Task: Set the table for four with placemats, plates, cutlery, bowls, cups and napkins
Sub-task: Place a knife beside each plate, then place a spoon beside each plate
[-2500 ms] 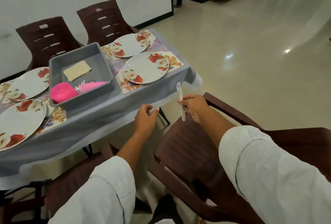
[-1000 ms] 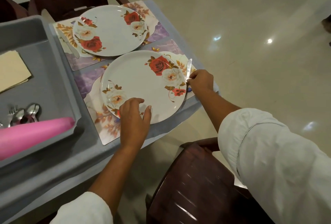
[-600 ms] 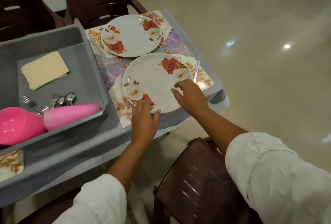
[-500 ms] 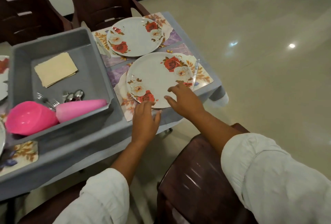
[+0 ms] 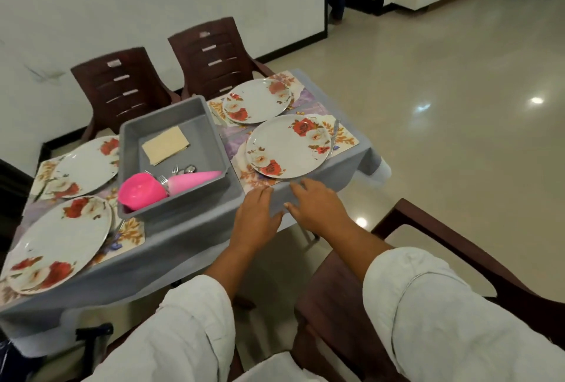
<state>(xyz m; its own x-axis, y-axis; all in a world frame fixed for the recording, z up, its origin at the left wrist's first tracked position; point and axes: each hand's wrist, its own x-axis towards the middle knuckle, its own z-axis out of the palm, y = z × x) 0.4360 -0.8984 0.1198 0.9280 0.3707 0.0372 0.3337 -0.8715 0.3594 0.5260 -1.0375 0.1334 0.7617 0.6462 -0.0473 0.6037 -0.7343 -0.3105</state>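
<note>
Several rose-patterned plates sit on floral placemats on the grey-clothed table point(image 5: 183, 241). The near right plate point(image 5: 287, 144) has a knife point(image 5: 334, 136) lying on the placemat point(image 5: 345, 138) at its right. A grey tub point(image 5: 214, 143) in the middle holds cream napkins point(image 5: 165, 144), forks and spoons point(image 5: 180, 171), a pink bowl point(image 5: 142, 190) and stacked pink cups point(image 5: 195, 180). My left hand point(image 5: 255, 215) and my right hand point(image 5: 315, 204) hover with relaxed fingers at the table's near edge, below that plate, holding nothing.
Two brown chairs point(image 5: 214, 57) stand at the far side against the white wall. Another brown chair point(image 5: 397, 283) is right under my arms on the near side. Shiny tiled floor point(image 5: 458, 106) spreads to the right.
My right hand laid the knife beside the near right plate and let go. Both hands then drew back from the plate to the table's edge, and my view pulled away and rose.
</note>
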